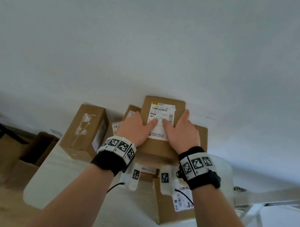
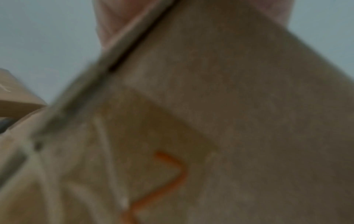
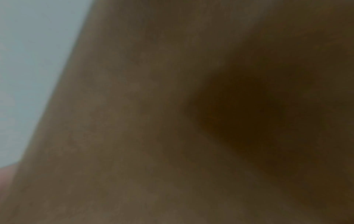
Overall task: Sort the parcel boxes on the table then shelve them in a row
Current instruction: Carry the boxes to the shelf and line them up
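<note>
Plainly, I had both hands on the top box (image 1: 160, 126), the one with the white shipping label (image 1: 160, 120) facing up. My left hand (image 1: 135, 128) gripped its left edge, thumb laid across the label, the other fingers wrapped down the side out of sight. My right hand (image 1: 181, 131) mirrored it on the right edge, thumb on the label and forefinger stretched along the far side. Whether the box sat on the parcels beneath or was lifted clear of them, I could not tell. It was above the middle of the white table (image 1: 68, 183), with a tall box (image 1: 84, 130) just to its left, a labelled box (image 1: 176, 204) nearer me on the right, and others half hidden under it.

Both wrist views showed only blurred brown cardboard pressed close, nothing more.

I judged it stiff corrugated card, rigid enough to be carried by its two long sides without buckling. Its weight was hidden from me. The glossy label looked slick under my thumbs, so the bare cardboard edges seemed the surer hold, with fingers beneath if it proved heavy.
</note>
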{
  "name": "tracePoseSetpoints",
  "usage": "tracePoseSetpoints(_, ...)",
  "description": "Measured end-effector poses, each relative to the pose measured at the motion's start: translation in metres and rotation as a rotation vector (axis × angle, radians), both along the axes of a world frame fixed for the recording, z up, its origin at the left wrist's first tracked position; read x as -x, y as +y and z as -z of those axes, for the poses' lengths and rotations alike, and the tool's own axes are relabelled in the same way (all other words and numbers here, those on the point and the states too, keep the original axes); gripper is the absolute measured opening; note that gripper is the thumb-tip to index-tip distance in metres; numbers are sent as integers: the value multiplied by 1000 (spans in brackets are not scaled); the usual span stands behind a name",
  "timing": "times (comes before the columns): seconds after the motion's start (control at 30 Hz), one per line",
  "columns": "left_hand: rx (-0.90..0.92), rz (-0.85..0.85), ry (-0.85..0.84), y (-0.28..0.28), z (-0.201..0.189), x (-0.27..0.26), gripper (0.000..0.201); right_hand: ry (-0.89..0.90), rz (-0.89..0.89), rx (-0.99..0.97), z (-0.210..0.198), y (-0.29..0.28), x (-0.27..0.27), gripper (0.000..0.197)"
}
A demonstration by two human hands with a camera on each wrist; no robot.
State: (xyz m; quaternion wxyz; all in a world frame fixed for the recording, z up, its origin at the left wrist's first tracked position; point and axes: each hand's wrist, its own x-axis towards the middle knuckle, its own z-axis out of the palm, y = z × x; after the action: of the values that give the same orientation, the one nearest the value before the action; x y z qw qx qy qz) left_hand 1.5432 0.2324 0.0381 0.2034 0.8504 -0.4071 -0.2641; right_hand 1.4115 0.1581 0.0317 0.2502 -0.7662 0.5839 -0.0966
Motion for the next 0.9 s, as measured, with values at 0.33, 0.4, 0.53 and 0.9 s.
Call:
tracePoseSetpoints(0.33, 127, 92, 3, 26, -7, -2, 50, -34, 94, 113, -17, 40, 3, 79)
tracePoseSetpoints(0.4, 164, 112, 10, 34, -13, -3, 50, -58, 114, 120, -22, 52, 5, 79)
tracePoseSetpoints(0.53, 224, 152, -13, 51, -25, -1, 49, -119, 146, 161, -33, 77, 9, 81)
tracePoseSetpoints(0.9, 432, 316, 30, 123, -46, 13, 55, -315, 338, 364, -48, 177, 34, 83)
